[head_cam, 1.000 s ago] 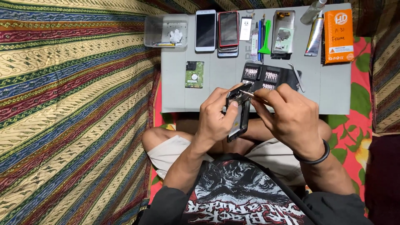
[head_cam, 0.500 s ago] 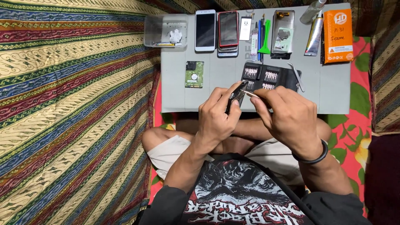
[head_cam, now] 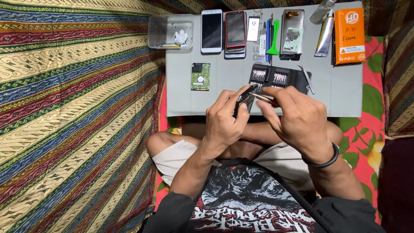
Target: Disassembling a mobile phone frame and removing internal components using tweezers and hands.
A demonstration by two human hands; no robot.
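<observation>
- Up front, two hands work over the near edge of a grey board (head_cam: 181, 86) that lies across the person's lap
- One dark phone (head_cam: 242, 102) is in the left hand (head_cam: 224, 123); it is held on edge, tilted, above the board's near edge, with the fingers curled shut around its side
- One thin metal tool (head_cam: 264, 97), tweezers by the look of it, is pinched in the right hand (head_cam: 297, 118); thumb and forefinger close on it and its tip meets the phone's upper end
- One black band (head_cam: 321, 162) circles the right wrist
- Both forearms rise from the lap and angle inward, so the hands nearly meet, knuckles up toward the camera
- One open black bit case (head_cam: 280, 77) lies just behind the hands, with two rows of small bits
- One green circuit drive (head_cam: 200, 76) sits alone to the left on the board
- Along the far edge: one clear plastic tray (head_cam: 170, 32), one white phone (head_cam: 211, 31), one red-edged phone (head_cam: 235, 29) on top of a stack, one green pry tool (head_cam: 274, 39), one opened phone frame (head_cam: 292, 34), one glue tube (head_cam: 324, 30), one orange box (head_cam: 349, 30)
- One more pair of tweezers (head_cam: 307, 77) rests beside the bit case
</observation>
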